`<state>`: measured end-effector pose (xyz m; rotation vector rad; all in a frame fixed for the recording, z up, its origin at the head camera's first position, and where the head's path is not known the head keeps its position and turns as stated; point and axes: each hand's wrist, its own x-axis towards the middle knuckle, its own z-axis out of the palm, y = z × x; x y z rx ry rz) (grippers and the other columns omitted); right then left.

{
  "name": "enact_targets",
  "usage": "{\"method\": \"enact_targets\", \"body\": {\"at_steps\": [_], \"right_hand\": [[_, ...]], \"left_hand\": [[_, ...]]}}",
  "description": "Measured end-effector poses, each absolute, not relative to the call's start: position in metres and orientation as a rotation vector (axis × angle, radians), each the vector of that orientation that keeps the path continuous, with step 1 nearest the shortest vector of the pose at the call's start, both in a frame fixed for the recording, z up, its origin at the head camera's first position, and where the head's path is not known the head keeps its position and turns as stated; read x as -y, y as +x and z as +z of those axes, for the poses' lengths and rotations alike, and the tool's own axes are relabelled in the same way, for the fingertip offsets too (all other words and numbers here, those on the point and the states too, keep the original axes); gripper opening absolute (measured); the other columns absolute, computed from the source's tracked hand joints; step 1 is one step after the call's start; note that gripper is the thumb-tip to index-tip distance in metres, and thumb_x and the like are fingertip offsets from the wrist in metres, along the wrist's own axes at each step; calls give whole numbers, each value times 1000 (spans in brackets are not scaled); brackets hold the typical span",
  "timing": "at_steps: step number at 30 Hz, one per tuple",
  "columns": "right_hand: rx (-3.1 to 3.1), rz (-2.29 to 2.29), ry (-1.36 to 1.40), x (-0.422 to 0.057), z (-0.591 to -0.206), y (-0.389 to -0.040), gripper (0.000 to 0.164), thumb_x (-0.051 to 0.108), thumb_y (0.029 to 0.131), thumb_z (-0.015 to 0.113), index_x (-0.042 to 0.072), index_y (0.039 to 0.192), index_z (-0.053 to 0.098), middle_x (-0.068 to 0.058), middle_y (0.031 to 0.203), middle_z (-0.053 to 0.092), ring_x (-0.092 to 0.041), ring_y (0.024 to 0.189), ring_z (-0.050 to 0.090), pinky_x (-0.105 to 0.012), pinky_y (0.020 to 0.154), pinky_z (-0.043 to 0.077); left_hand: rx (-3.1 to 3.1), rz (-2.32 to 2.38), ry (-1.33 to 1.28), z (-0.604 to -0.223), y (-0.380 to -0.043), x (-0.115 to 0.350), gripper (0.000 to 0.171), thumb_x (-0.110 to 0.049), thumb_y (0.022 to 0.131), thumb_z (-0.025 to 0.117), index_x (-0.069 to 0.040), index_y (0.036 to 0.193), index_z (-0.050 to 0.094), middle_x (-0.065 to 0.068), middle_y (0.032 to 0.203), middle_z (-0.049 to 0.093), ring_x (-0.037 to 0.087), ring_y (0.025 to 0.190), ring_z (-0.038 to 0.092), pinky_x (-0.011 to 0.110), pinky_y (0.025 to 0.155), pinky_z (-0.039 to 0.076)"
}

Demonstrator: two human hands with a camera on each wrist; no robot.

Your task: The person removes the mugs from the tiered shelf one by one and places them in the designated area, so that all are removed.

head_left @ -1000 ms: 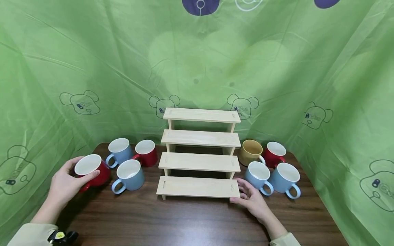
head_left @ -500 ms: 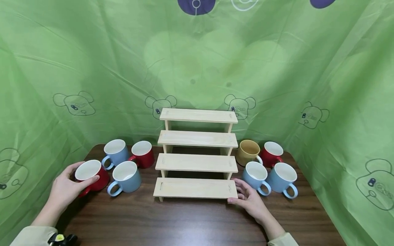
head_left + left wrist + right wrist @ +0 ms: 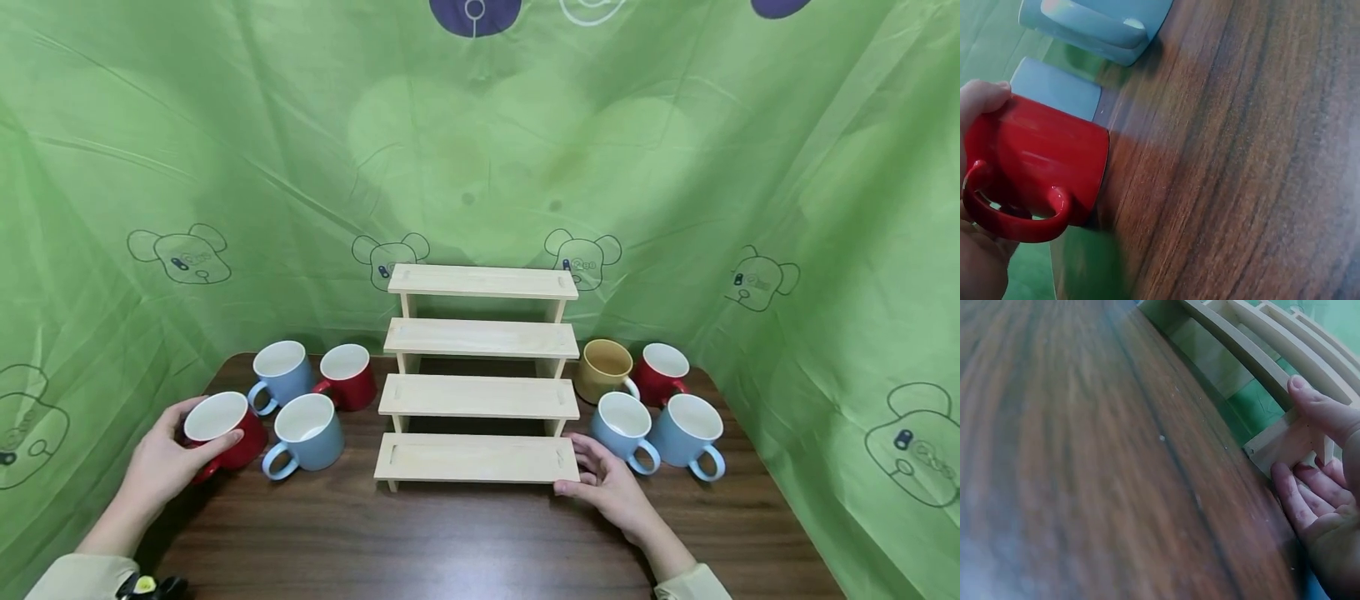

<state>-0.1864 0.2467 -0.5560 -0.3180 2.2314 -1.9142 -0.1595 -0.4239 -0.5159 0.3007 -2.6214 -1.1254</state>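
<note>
At the table's left edge my left hand (image 3: 161,458) grips a red mug (image 3: 243,442), thumb on the near side and fingers round the far side. In the left wrist view this red mug (image 3: 1041,156) is upright at the table surface, its handle towards the palm. A light-wood stepped rack (image 3: 480,458) with several boards stands mid-table. My right hand (image 3: 611,487) holds the right end of its lowest board. In the right wrist view the thumb (image 3: 1316,406) lies on the board's front edge, with the fingers curled by the side panel (image 3: 1282,444).
Beside the held mug stand two blue mugs (image 3: 311,437) and another red mug (image 3: 354,385). Right of the rack are a yellow mug (image 3: 600,375), a red mug (image 3: 660,375) and two blue mugs (image 3: 686,433). A green curtain (image 3: 480,167) surrounds the wooden table (image 3: 450,542).
My left hand has lowered the red mug slightly to the table. The head view has shifted a little. My right hand keeps its hold on the rack, which has not moved.
</note>
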Motion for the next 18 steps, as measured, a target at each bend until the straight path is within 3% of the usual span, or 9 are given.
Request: {"method": "enact_targets", "body": {"at_steps": [6,8,10,13,18], "right_hand": [[-2370,-1730,-386,-246,-539,-189,83,13,89,93,-5,157,48,-27,144,64,-31,127,69,-29,92,62],[-2460,-1621,-450,-247,-529,-189,82,18,90,93,-7,156,50,-28,144,65,-36,125,71,-29,87,63],[-2559,-1493,-533,-249,-515,-188,81,23,91,93,-7,153,52,-27,142,67,-39,122,73,-31,82,64],[-2664,-1342,-624,-259,-486,-185,75,28,92,92,-4,150,57,-23,139,71,-39,116,75,-37,80,65],[-2757,-1225,-769,-291,-429,-184,57,26,95,89,3,142,66,-13,130,76,-30,111,77,-35,83,64]], "left_hand": [[2698,-1059,247,-511,-162,427,92,-38,91,92,1,158,43,31,132,62,-10,88,48,18,64,51],[2752,-1015,230,-505,-165,429,95,-40,91,91,5,157,41,34,132,62,1,94,56,22,66,50],[2831,-973,208,-498,-167,430,99,-44,92,89,9,157,36,37,132,60,22,101,64,31,72,52],[2925,-908,138,-487,-169,431,104,-48,95,85,13,158,30,44,134,56,53,110,62,49,78,54],[2897,-780,-54,-472,-170,431,96,-43,101,78,14,160,29,45,145,51,59,113,62,60,80,54]]}}
